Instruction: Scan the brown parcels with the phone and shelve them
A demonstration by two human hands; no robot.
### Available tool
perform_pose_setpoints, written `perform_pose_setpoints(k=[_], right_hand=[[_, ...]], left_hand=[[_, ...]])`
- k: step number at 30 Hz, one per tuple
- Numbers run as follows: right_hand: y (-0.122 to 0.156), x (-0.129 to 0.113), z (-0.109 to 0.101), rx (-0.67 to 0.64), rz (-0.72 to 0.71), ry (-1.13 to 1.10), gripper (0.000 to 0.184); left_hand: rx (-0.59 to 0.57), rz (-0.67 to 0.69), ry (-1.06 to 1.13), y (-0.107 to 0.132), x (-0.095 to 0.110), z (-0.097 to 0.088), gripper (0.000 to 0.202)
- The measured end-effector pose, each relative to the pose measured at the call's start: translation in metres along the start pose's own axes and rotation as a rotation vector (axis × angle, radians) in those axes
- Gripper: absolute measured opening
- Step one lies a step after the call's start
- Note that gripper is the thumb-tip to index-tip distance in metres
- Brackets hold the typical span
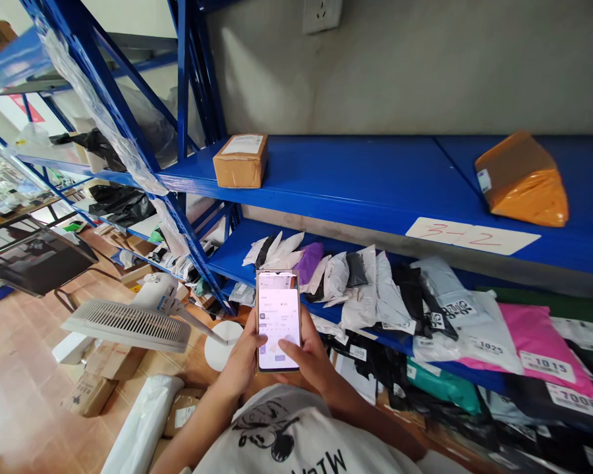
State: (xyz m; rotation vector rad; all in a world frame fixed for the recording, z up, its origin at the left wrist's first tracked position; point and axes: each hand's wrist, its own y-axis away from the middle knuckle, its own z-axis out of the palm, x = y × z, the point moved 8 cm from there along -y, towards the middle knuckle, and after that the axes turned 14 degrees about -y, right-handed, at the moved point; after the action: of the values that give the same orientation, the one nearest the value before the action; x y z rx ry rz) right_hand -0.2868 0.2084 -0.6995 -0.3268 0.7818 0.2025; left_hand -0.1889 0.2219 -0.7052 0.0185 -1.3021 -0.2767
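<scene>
- Both hands at work here: the left hand [247,349] grips one long edge of a smartphone [279,313], the right hand [313,352] the other, so the phone sits upright and squarely between them.
- Thumbs in front: the left thumb [261,341] bends over the screen's edge, the right thumb [287,349] reaches over its lower part; whether either tip presses the glass, I can't tell. The fingers behind are curled around the back, mostly hidden.
- Handling? It looks light and stiff, probably slick, and the lit glass front likely fragile. The long side edges are the place to hold, leaving the screen bare.
- Just beyond the fingertips, the lower blue shelf [232,260] runs off rightward, crowded with soft mailers: a purple mailer [310,263] near, a pink mailer [536,332] well to the right.
- Left of the fingers, a white standing fan [128,322] leans into view, over a tiled floor [24,368] with a long white wrapped package [141,428].
- Farther ahead and above the fingers, the upper blue shelf [356,171] carries a cardboard box [240,168] and, far right, an orange parcel [531,194]; a "3-2" sign [472,236] marks its edge.
- Farthest out, a grey wall [400,66] with a power socket [322,13].
</scene>
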Motion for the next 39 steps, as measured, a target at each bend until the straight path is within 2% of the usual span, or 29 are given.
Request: perform_pose_setpoints(k=[5, 11, 15, 20, 23, 27, 32, 36, 39], right_hand=[[0.001, -0.002, 0.000, 0.017, 0.002, 0.003, 0.057], [0.004, -0.004, 0.000, 0.046, 0.007, -0.053, 0.054], [0.004, -0.001, -0.001, 0.039, 0.018, -0.051, 0.051], [0.004, -0.001, 0.000, 0.014, 0.009, -0.014, 0.056], [0.004, 0.001, 0.002, -0.029, 0.037, -0.065, 0.065], [0.007, 0.002, 0.004, -0.064, 0.100, -0.120, 0.072], [0.009, 0.002, 0.003, -0.059, 0.120, -0.096, 0.073], [0.006, 0.002, 0.001, -0.054, 0.073, -0.069, 0.064], [0.004, 0.002, 0.001, -0.069, 0.044, -0.067, 0.063]], left_hand=[[-0.018, 0.095, 0.037, 0.002, 0.006, 0.000, 0.086], [-0.064, 0.110, 0.059, 0.001, 0.003, 0.001, 0.084], [-0.072, 0.069, 0.038, 0.002, -0.001, 0.000, 0.090], [-0.008, -0.039, -0.107, 0.004, -0.009, -0.004, 0.080], [0.003, -0.006, -0.076, 0.003, -0.009, -0.007, 0.085], [-0.049, 0.007, 0.015, 0.002, -0.011, -0.007, 0.093], [0.020, -0.015, -0.077, 0.005, -0.013, -0.013, 0.098], [0.015, -0.028, -0.069, 0.006, -0.014, -0.012, 0.101], [0.010, -0.011, -0.071, 0.005, -0.014, -0.012, 0.101]])
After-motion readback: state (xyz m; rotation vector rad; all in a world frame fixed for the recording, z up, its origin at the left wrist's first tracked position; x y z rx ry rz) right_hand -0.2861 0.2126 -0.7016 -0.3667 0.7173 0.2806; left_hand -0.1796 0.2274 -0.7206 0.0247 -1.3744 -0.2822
